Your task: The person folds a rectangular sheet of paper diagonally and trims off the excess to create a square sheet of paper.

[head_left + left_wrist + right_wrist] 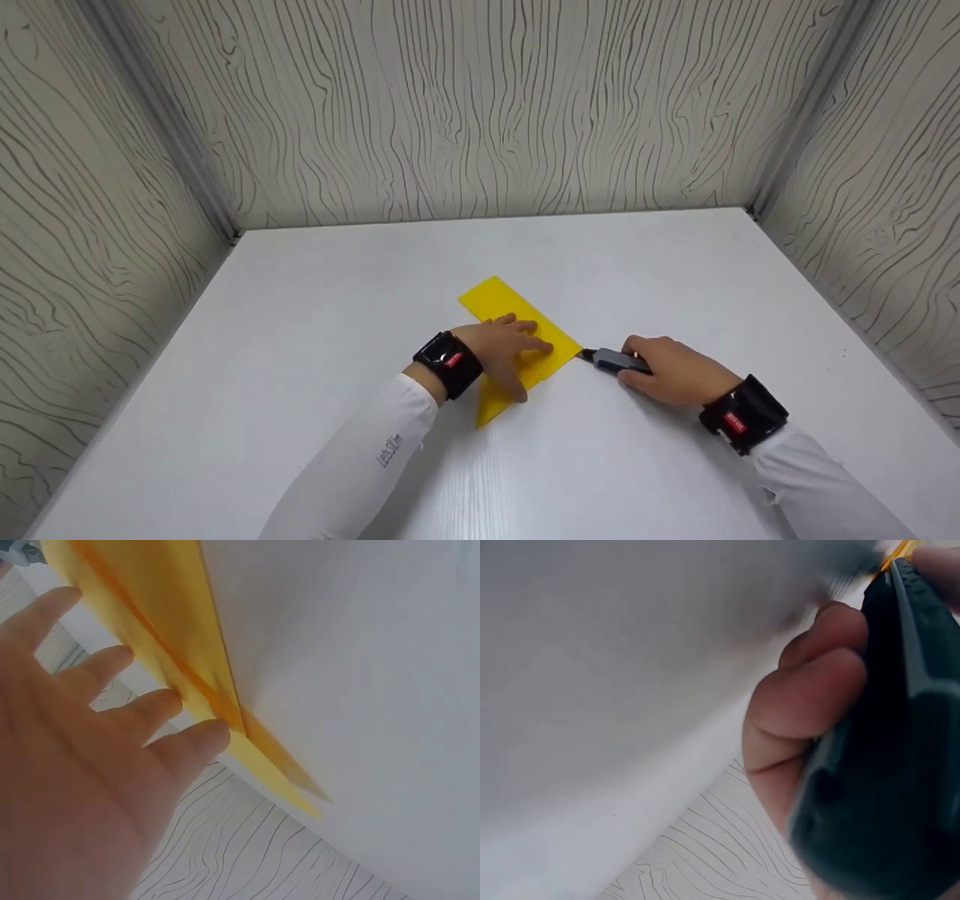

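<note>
The left forearm comes in from 7 o'clock, its hand [501, 351] spread with fingers towards 2 and thumb towards 5, resting loosely on the paper without gripping it. The right forearm comes from 4 o'clock, that hand [671, 369] curled firmly round a knife [616, 361] pointing towards 9. There is one piece of yellow paper [493, 296], near the middle of one white table [315, 300], and one knife, its tip at the paper's 3 o'clock corner. Two black wristbands [450, 364] and two white sleeves [352, 457] show.

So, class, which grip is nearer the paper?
Left. The left grip rests on the paper; the right grip, holding the cutter, is off the paper, to its right.
</note>
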{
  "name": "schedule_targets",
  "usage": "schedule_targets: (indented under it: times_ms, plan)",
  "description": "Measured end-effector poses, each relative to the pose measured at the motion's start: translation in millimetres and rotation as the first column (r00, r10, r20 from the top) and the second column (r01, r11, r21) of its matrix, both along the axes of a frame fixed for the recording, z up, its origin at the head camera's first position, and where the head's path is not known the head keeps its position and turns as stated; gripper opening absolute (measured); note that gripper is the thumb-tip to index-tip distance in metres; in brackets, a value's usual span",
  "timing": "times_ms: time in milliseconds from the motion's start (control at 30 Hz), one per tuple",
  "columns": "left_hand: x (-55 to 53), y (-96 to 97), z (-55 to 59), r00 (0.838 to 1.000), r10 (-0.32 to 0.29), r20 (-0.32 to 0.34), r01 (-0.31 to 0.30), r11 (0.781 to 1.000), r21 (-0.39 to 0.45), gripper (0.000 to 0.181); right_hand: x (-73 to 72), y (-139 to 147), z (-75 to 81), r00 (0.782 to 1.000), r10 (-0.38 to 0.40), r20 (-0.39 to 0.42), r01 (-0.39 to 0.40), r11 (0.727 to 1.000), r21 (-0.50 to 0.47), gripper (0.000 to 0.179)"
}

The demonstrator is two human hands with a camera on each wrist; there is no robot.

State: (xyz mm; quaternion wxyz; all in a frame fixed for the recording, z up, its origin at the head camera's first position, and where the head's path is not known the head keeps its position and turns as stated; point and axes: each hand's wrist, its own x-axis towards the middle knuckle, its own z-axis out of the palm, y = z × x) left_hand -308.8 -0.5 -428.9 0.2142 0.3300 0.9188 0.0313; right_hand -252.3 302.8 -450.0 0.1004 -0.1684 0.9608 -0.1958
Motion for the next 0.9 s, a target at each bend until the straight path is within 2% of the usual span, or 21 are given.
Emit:
schedule_targets:
  times_ms: [200, 300, 500, 733, 900]
  plan:
    - [0.1, -1.5, -2.5, 0.999, 0.025, 0.021, -0.026, 1.0, 0.007, 0.073, -0.4, -0.8, 1.1, 1.0, -0.005, -0.01, 0.005, 1.0, 0.006, 0.022]
    - [0.4, 1.8, -4.1, 0.999, 0.032, -0.007, -0.032, 0.999, 0.014, 0.061, -0.2, -1.0, 2.0, 1.0, -0.005, -0.015, 0.005, 1.0, 0.005, 0.022]
    - [5.3, 17.6, -8.8, 0.993, 0.063, -0.104, -0.058, 0.997, 0.05, 0.038, 1.0, -0.6, -0.2, 1.0, -0.006, -0.007, 0.006, 1.0, 0.017, 0.021]
    - [18.1, 31.3, -14.4, 0.978, 0.101, -0.181, -0.105, 0.994, -0.009, 0.043, 0.8, -0.3, -2.8, 0.999, 0.004, -0.047, -0.003, 0.999, 0.035, 0.021]
    - [22.9, 33.1, -15.6, 0.975, 0.119, -0.19, -0.12, 0.993, 0.003, 0.037, 2.4, -2.7, -3.0, 0.999, 0.008, -0.033, -0.007, 0.999, 0.032, 0.022]
